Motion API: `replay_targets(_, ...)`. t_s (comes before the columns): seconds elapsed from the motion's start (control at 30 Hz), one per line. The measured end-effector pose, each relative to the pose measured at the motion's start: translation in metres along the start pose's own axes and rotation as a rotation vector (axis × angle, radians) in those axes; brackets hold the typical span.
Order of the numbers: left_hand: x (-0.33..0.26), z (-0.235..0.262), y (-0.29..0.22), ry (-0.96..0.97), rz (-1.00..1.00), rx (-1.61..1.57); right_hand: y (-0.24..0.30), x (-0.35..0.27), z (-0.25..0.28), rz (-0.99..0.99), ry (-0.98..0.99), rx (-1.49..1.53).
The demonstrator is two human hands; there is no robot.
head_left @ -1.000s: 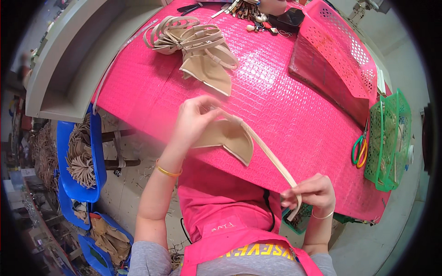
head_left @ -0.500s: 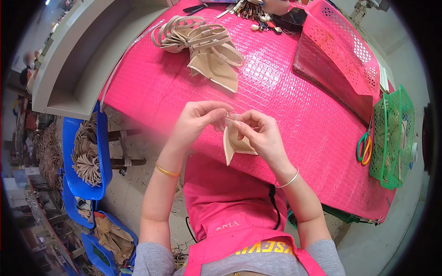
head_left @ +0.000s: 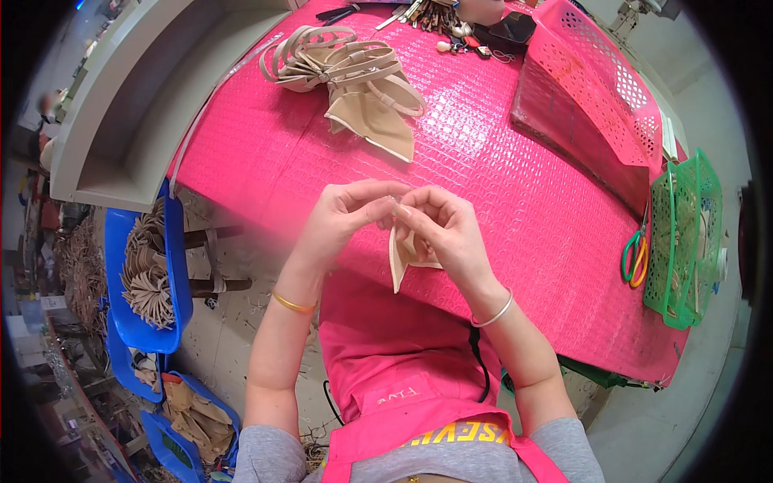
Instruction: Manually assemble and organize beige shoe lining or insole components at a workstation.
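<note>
Both my hands meet over the near edge of the pink-covered table point(head_left: 515, 274). My right hand point(head_left: 449, 233) is closed on a small beige leather-like piece point(head_left: 400, 266), whose pointed lower end hangs below the fingers. At the piece's upper end my left hand point(head_left: 348, 216) pinches with thumb and forefinger, the fingertips of the two hands touching. What lies between the fingertips is mostly hidden. Farther off on the table rests a bunch of beige strappy pieces point(head_left: 354, 68), like sandal uppers, with a pointed flap point(head_left: 372, 125) toward me.
Scissors with green and orange handles point(head_left: 636, 258) lie at right, beside a green basket point(head_left: 684, 241). A pink perforated basket point(head_left: 596, 88) stands behind them. Tools point(head_left: 435, 18) sit at the far edge. Blue bins point(head_left: 183, 282) with beige parts line the left, below a grey shelf point(head_left: 121, 137).
My right fingers have closed up toward the left fingertips, covering the piece's upper end. The view has shifted slightly; the bunch on the table lies as before.
</note>
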State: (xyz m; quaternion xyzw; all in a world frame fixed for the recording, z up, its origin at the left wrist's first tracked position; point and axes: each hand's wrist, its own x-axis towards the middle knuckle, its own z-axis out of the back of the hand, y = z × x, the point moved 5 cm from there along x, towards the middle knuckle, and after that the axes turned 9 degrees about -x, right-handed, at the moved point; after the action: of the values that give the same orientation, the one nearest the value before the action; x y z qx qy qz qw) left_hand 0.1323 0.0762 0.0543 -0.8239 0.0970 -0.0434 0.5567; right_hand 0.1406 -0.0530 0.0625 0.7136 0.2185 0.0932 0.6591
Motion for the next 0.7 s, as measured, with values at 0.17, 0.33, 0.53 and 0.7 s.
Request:
replay_targets(0.17, -0.004, -0.001, -0.01, 0.0, 0.045, 0.036, -0.001, 0.005, 0.004, 0.051, 0.045, -0.217)
replay_targets(0.33, -0.004, -0.006, -0.009, 0.013, 0.051, -0.001, 0.004, 0.006, 0.004, 0.101, 0.045, -0.182)
replay_targets(0.53, -0.001, 0.003, -0.004, -0.061, 0.011, -0.083, -0.003, 0.003, -0.001, 0.065, 0.05, 0.089)
replay_targets(0.7, 0.004, -0.002, -0.008, -0.11, -0.041, -0.147, -0.004, 0.008, -0.002, 0.075, -0.009, 0.108)
